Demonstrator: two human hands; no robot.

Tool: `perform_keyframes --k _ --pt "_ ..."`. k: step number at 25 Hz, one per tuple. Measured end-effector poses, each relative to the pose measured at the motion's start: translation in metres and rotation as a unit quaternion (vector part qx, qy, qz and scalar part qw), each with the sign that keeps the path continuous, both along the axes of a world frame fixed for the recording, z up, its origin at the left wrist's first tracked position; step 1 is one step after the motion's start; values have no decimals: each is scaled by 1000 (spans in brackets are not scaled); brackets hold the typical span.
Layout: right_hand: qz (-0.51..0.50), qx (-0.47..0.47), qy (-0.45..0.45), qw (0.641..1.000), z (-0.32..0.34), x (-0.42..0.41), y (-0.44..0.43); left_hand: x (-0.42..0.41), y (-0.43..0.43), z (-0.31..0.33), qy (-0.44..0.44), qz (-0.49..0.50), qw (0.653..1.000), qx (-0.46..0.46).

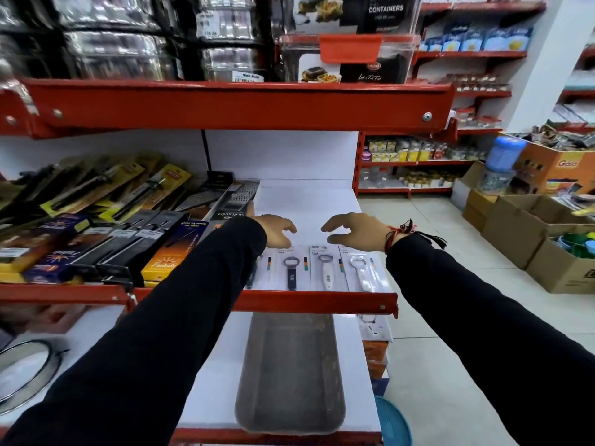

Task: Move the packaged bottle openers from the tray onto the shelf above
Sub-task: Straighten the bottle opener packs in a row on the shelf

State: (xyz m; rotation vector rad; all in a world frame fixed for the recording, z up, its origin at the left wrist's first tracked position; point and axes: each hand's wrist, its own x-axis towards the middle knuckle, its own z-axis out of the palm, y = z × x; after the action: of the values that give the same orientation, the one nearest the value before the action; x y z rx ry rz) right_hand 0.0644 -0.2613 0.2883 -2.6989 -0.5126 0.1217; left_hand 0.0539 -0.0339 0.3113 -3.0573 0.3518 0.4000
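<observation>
Several packaged bottle openers (pixel 325 272) lie side by side on the white shelf (pixel 306 204), close to its red front edge; one has a dark handle, two have white handles, and a fourth is partly hidden under my left sleeve. My left hand (pixel 277 231) hovers just above their top ends, fingers curled and apart, holding nothing. Beside it my right hand (pixel 354 230) hangs over the same row, fingers spread and empty. The grey metal tray (pixel 289 375) sits on the lower shelf with nothing in it.
Boxed and carded kitchen tools (pixel 106 230) and graters (pixel 235 194) crowd the shelf's left part. The red shelf above (pixel 225 104) carries steel and plastic containers. A packet (pixel 373 326) hangs right of the tray. Cardboard boxes (pixel 521 230) stand on the floor at right.
</observation>
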Motion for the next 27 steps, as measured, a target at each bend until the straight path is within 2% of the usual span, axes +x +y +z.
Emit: perform_keyframes --k 5,12,20,27 --pt "52 -92 44 993 2 -20 42 -28 28 17 59 14 990 126" --pt "37 -167 100 980 -13 -28 68 -15 46 -10 59 -24 962 264" --pt "30 -141 81 986 -25 -29 75 -12 58 -20 67 -25 986 149" --pt "27 -136 64 988 -27 -36 77 -10 60 -22 72 -29 990 119"
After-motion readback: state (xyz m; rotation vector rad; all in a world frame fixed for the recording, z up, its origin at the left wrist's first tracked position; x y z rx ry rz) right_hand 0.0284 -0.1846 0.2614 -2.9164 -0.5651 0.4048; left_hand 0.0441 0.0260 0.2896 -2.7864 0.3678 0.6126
